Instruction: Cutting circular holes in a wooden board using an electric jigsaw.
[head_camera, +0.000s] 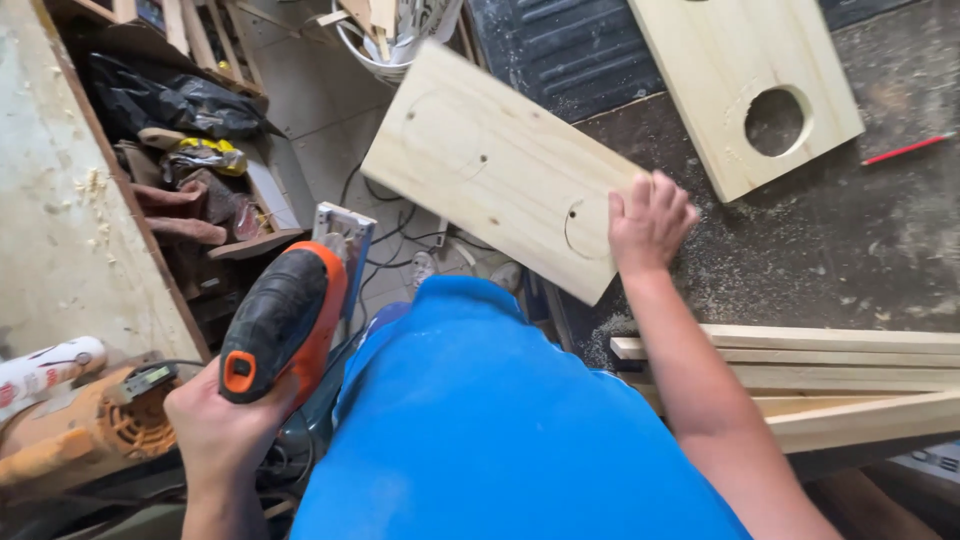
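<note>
My left hand (215, 425) grips the black and orange handle of a jigsaw (290, 305), held low at my left side with its metal base plate pointing away from me. My right hand (648, 220) presses flat on the near right corner of a pale wooden board (480, 160). That board carries two pencilled circles, each with a small drilled hole, and sticks out past the edge of the dark, sawdust-covered workbench (840, 240). My blue shirt fills the lower middle of the view.
A second pale board (720, 70) with a round cut-out hole lies at the back right, a red pencil (905, 150) beside it. Stacked wooden strips (850, 370) lie near right. An orange power tool (80, 430) sits lower left. Cables run over the tiled floor (320, 130).
</note>
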